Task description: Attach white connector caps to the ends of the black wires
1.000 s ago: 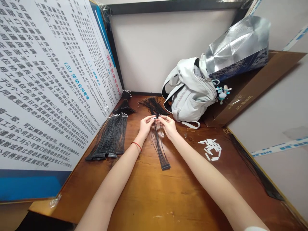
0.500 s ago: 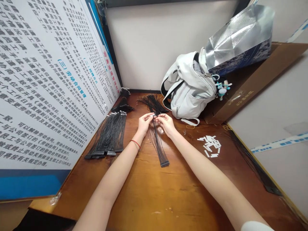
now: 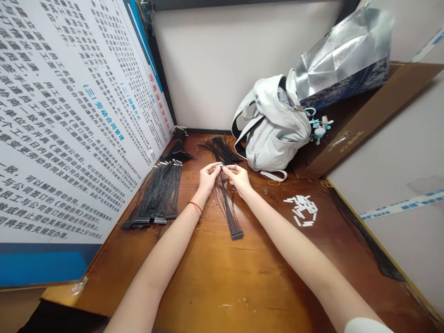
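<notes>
Between the left hand [image 3: 208, 179] and right hand [image 3: 238, 179], fingertips hide most of a tiny white wire connector [image 3: 219, 166], seemingly, its detail too small to tell; a printed notice board [image 3: 76, 120] runs off the left edge, a white sleeve [image 3: 367, 325] off the bottom.

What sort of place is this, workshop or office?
Likely a cramped wire-harness assembly corner in a workplace: bundled black wire harnesses on a wooden desk, small white plastic pieces, and a large printed labour-contract notice board propped alongside.

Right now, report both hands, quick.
Left hand: closed, pinching a small white connector.
Right hand: closed, pinching thin black wires beside that connector.
</notes>
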A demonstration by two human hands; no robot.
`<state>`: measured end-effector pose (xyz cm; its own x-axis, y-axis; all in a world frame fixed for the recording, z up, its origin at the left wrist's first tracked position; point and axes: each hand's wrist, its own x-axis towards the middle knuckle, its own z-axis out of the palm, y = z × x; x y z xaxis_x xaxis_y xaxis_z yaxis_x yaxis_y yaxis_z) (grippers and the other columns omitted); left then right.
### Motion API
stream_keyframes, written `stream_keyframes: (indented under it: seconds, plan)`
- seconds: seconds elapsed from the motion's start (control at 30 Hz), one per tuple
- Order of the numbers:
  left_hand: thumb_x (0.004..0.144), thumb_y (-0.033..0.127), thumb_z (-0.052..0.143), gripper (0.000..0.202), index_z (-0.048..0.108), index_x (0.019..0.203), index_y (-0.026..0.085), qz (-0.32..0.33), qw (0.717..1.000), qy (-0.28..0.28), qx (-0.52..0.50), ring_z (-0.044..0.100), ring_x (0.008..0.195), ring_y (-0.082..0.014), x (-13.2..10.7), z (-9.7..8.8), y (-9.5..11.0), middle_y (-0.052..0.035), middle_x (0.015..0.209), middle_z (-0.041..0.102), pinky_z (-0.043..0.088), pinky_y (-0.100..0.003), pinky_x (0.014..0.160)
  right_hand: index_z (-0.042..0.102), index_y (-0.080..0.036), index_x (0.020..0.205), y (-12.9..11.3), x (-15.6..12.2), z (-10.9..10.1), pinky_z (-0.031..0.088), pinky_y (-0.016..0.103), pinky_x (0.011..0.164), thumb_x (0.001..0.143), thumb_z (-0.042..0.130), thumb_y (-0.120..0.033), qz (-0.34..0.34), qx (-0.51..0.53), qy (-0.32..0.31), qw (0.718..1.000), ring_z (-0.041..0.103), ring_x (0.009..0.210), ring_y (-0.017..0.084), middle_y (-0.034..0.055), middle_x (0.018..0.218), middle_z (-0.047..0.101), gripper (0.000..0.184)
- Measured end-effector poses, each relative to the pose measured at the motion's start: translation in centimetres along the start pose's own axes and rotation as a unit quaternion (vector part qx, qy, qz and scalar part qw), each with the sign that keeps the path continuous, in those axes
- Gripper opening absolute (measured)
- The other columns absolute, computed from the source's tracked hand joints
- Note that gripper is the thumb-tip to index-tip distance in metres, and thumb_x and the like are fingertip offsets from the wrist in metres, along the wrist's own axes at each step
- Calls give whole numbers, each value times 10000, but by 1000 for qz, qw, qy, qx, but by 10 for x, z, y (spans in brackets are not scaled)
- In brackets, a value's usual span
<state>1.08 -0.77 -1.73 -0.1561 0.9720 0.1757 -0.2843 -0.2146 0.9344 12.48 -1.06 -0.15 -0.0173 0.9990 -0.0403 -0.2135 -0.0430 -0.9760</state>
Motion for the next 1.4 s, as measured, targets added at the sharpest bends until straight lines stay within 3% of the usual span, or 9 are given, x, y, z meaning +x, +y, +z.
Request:
stream_keyframes:
  seconds: [0.2,0.4,0.67,1.4]
  plan:
    - [634,267,702,262,672,857,132,-11,1000,-8,-10,634,903,-201,0,1,1,-105,927,689,472,-340,861,596,-156,655,3,3,0,180,171,354,508,769,-460,5,-17,-11,1000,306,405,44,-51,463,438,379]
    - [627,291,711,301,661,874,127,-13,1000,-4,-28,640,901,-208,0,0,1,-111,901,693,474,-347,859,599,-163,696,5,-1,-2,223,174,372,552,728,-459,-27,-21,-2,999,365,456,52,-2,642,568,353]
    - [625,300,720,318,658,883,123,-15,999,-15,-33,638,925,-217,0,-1,2,-123,927,690,463,-356,887,598,-155,689,10,1,-1,311,190,428,572,707,-429,-58,-55,3,997,438,512,78,-9,621,545,317]
    - [638,305,714,312,661,891,131,-4,999,-33,-17,637,928,-214,-1,-1,2,-113,937,691,463,-358,888,590,-144,680,12,4,0,390,207,504,580,684,-422,-75,-58,7,995,509,576,105,12,655,590,311]
